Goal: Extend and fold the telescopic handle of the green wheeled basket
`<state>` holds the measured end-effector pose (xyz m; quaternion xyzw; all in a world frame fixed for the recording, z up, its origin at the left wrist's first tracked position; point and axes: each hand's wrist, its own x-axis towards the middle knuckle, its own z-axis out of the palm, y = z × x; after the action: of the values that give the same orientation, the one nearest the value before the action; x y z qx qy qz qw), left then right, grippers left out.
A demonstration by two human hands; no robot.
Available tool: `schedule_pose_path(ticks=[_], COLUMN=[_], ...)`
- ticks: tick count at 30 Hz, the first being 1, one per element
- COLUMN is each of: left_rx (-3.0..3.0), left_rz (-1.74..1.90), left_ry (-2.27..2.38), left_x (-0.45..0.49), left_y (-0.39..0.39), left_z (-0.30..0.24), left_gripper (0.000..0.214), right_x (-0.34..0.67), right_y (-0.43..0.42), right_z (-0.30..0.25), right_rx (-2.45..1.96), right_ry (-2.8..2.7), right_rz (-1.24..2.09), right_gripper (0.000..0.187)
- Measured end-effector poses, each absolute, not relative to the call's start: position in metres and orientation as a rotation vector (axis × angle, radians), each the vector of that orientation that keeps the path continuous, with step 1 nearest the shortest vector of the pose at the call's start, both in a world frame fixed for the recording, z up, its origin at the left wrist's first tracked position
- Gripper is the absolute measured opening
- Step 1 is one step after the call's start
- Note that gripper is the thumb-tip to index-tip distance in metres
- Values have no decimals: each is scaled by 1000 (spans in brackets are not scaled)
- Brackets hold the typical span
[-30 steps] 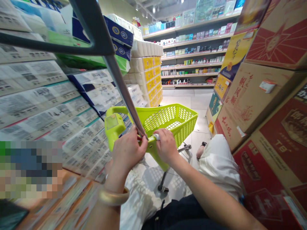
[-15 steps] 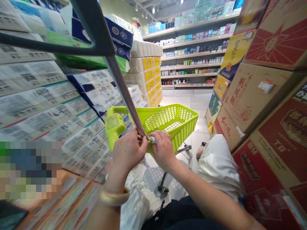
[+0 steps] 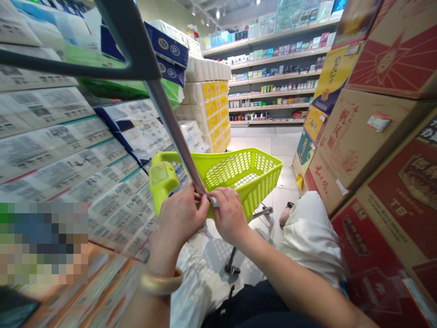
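A slanting metal pole (image 3: pixel 175 132), topped by a dark grey plastic frame (image 3: pixel 112 41), comes down from the upper left to my hands. Around its lower end my left hand (image 3: pixel 182 212) is closed, thumb and fingers against the metal; a gold bangle (image 3: pixel 160 281) is on that wrist. Beside it, my right hand (image 3: pixel 230 212) pinches a small white thing (image 3: pixel 214 201) against the pole's end. What this white piece is, I cannot make out. Just behind both hands stands a lime green shopping cart (image 3: pixel 262 184) with a perforated basket.
Stacked white packs (image 3: pixel 51 136) line the left side. Cardboard cartons (image 3: pixel 355 123) and red boxes (image 3: pixel 396 214) are piled on the right. Shelves of small goods (image 3: pixel 273 75) stand at the back, across a tiled floor (image 3: pixel 256 136). White-trousered knees (image 3: pixel 310 232) flank the cart.
My right hand has shifted slightly left, closer to the left hand, with the white piece. The pole's upper part has tilted a little to the left.
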<state>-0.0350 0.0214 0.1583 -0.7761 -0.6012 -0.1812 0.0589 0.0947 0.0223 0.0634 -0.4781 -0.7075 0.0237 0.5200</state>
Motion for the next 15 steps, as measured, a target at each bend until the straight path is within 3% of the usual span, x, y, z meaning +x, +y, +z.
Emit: schedule_pose_path(ticks=[9, 15], left_rx=[-2357, -2339], left_rz=[-530, -533], left_ry=[-1842, -1826], left_x=[-34, -34], left_y=[21, 20], left_z=[160, 161], left_gripper=[26, 28], right_x=[111, 96], right_y=[31, 24], right_z=[59, 65], right_rx=[-1280, -1136], right_ry=[-1618, -1722], right_rz=[89, 90], right_gripper=[33, 34])
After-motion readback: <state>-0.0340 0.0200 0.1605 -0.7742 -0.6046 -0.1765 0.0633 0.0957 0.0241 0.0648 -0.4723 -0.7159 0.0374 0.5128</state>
